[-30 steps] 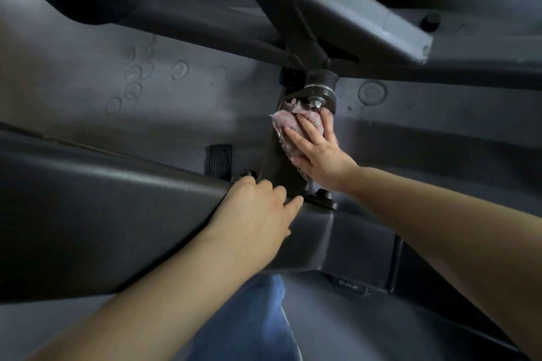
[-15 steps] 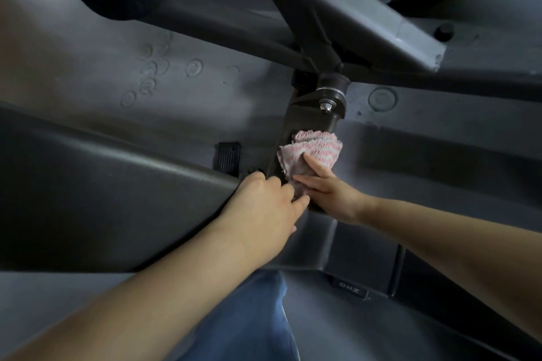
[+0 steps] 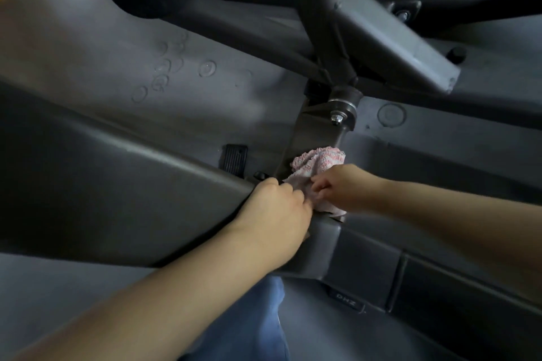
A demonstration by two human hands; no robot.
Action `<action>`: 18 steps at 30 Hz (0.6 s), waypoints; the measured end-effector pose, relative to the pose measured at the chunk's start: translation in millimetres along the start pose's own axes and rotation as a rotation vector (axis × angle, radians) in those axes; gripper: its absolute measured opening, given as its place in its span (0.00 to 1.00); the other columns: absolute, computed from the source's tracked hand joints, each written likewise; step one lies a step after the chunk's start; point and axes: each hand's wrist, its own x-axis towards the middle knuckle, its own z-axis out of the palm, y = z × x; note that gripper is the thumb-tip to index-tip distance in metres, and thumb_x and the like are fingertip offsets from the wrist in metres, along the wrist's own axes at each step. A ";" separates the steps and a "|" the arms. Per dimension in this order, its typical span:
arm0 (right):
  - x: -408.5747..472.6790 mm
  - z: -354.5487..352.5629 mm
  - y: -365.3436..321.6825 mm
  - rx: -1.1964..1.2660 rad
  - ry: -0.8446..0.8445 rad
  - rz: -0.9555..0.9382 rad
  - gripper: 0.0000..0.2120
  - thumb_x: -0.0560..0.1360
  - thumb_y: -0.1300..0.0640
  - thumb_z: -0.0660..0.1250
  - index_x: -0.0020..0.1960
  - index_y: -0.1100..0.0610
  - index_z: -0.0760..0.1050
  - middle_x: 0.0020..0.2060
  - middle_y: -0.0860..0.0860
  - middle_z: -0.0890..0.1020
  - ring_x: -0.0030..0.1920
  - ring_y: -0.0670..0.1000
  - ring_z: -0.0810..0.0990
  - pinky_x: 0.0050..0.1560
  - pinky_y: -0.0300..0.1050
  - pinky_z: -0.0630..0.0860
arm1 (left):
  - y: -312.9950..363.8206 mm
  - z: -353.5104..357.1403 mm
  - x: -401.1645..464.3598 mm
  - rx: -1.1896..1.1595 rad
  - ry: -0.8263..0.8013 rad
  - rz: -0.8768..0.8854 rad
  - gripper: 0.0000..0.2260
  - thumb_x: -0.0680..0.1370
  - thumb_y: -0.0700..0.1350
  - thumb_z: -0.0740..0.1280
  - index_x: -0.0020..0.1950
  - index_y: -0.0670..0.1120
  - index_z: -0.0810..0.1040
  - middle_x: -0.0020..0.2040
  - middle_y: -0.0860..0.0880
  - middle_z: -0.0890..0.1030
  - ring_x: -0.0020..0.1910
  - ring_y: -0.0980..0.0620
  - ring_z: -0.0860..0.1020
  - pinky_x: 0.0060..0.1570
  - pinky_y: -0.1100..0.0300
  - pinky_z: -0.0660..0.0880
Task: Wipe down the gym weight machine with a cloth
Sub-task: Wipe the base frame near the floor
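1. The long dark grey steel beam of the weight machine (image 3: 123,184) runs from the left edge down toward the middle. Judging from the task, the step in hand is wiping the foot of the upright bracket where it meets this beam, so the beam is best used as a steadying rest while the cloth works into the joint.
2. The left hand (image 3: 275,208) lies on the beam's upper edge, palm down, with the forearm reaching up from the lower left. Its fingers bend over the corner toward the cloth; whether the fingertips pinch the cloth or only touch it, I cannot tell.
3. The crumpled pink-and-white woven cloth (image 3: 313,173) is bunched against the base of the dark metal upright bracket (image 3: 311,129), just above the beam and between the two hands. To do this well, I would press it flat into the corner and drag it round the bracket foot, refolding for a fresh face if it is soiled.
4. The right hand (image 3: 340,187) comes in from the right with the forearm nearly level. Its fingers are curled tight round the lower part of the cloth, knuckles up.
5. The silver bolt and nut (image 3: 337,119) sit higher on the bracket, apart from the cloth.
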 end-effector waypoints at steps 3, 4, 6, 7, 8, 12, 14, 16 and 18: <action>-13.0 -19.3 -0.2 -0.066 0.006 0.015 0.16 0.78 0.61 0.60 0.62 0.51 0.77 0.56 0.49 0.80 0.56 0.52 0.78 0.57 0.41 0.74 | 4.5 -7.5 3.1 -0.170 0.067 -0.143 0.23 0.81 0.52 0.56 0.72 0.42 0.60 0.68 0.43 0.69 0.63 0.44 0.70 0.57 0.53 0.64; -18.7 -28.1 -3.1 -0.069 0.031 0.014 0.17 0.78 0.62 0.60 0.63 0.49 0.76 0.56 0.49 0.79 0.55 0.52 0.78 0.57 0.42 0.74 | 4.9 -10.7 5.8 -0.263 0.069 -0.204 0.24 0.81 0.50 0.57 0.74 0.41 0.58 0.71 0.42 0.66 0.66 0.44 0.68 0.61 0.52 0.64; -29.8 -47.7 -11.5 -0.063 0.093 -0.044 0.17 0.78 0.63 0.59 0.64 0.51 0.76 0.56 0.51 0.80 0.55 0.53 0.79 0.55 0.41 0.75 | 2.3 -22.3 10.2 -0.509 0.104 -0.325 0.29 0.81 0.49 0.56 0.77 0.40 0.49 0.76 0.40 0.57 0.73 0.43 0.59 0.69 0.51 0.57; -35.5 -56.5 -16.5 -0.066 0.123 -0.091 0.16 0.78 0.63 0.60 0.64 0.54 0.76 0.56 0.53 0.80 0.55 0.54 0.79 0.54 0.40 0.73 | -1.3 -30.3 10.6 -0.688 0.143 -0.391 0.31 0.81 0.49 0.57 0.77 0.41 0.44 0.77 0.40 0.52 0.75 0.44 0.55 0.71 0.52 0.53; -40.6 -64.4 -20.7 -0.065 0.151 -0.148 0.15 0.79 0.63 0.60 0.64 0.56 0.76 0.56 0.54 0.81 0.56 0.54 0.79 0.54 0.39 0.71 | -4.8 -37.0 13.0 -0.904 0.220 -0.460 0.32 0.81 0.48 0.57 0.77 0.42 0.41 0.78 0.40 0.49 0.76 0.45 0.52 0.72 0.53 0.51; -54.6 -83.9 -27.7 -0.009 0.195 -0.351 0.16 0.78 0.65 0.61 0.63 0.53 0.78 0.61 0.44 0.77 0.52 0.44 0.80 0.51 0.39 0.79 | -25.6 -56.3 22.6 -1.715 0.462 -0.837 0.31 0.81 0.45 0.60 0.78 0.48 0.45 0.77 0.45 0.56 0.75 0.47 0.58 0.70 0.56 0.56; -54.6 -91.4 -30.0 -0.053 0.283 -0.509 0.16 0.76 0.69 0.63 0.60 0.58 0.79 0.61 0.45 0.77 0.55 0.43 0.77 0.50 0.24 0.72 | -35.9 -61.4 28.0 -1.960 0.488 -1.001 0.30 0.81 0.48 0.61 0.78 0.49 0.49 0.76 0.45 0.60 0.72 0.45 0.63 0.66 0.55 0.62; -52.5 -98.5 -32.7 -0.113 0.344 -0.644 0.14 0.73 0.69 0.65 0.57 0.63 0.80 0.58 0.52 0.80 0.59 0.47 0.72 0.52 0.17 0.63 | -43.2 -64.1 33.5 -2.119 0.561 -1.069 0.29 0.80 0.49 0.62 0.78 0.49 0.52 0.75 0.46 0.62 0.70 0.45 0.66 0.63 0.55 0.65; -49.3 -102.7 -33.7 -0.184 0.379 -0.754 0.11 0.72 0.65 0.65 0.53 0.65 0.81 0.54 0.56 0.82 0.59 0.47 0.72 0.61 0.22 0.61 | -45.9 -63.3 37.3 -2.228 0.581 -1.054 0.26 0.80 0.49 0.62 0.76 0.50 0.58 0.71 0.48 0.68 0.67 0.47 0.69 0.63 0.54 0.66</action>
